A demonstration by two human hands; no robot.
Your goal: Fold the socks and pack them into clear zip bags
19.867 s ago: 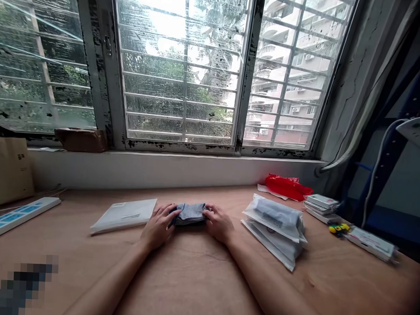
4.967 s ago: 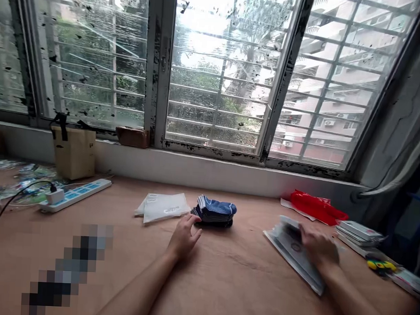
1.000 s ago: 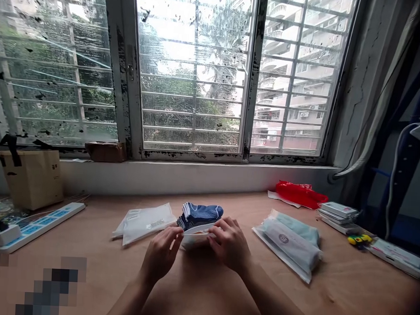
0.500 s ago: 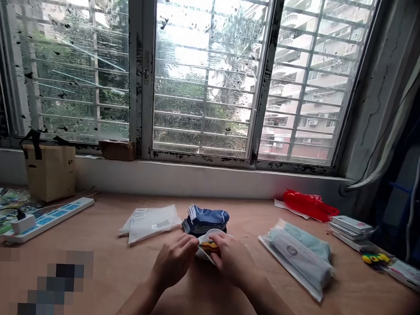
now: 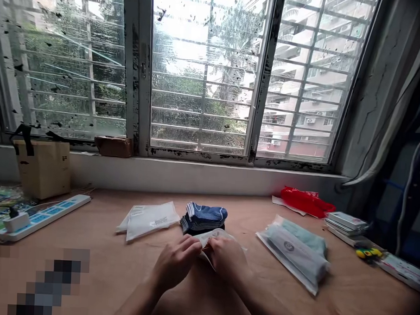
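A whitish plastic bag (image 5: 218, 233) is between my two hands, most of it hidden behind them. My left hand (image 5: 178, 262) is closed, pinching the bag's near left edge with thumb and fingers. My right hand (image 5: 227, 259) is closed too, its bent fingers on the bag's opening close to the left fingertips. Whatever lies inside the bag is covered by my hand. Just beyond the bag sits a stack of folded socks (image 5: 207, 215), blue with white stripes on top and darker ones below.
Flat white plastic bags (image 5: 153, 221) lie to the left. A filled frosted bag (image 5: 292, 254) lies right, near a red plastic bag (image 5: 307, 201), stacked boxes (image 5: 346, 224) and a yellow-green tool (image 5: 368, 253). A power strip (image 5: 43, 220) and cardboard box (image 5: 44, 169) stand left.
My right hand has moved its fingers left along the bag's opening, toward the left hand. The yellow item visible inside the bag before is now hidden. The view has shifted slightly.
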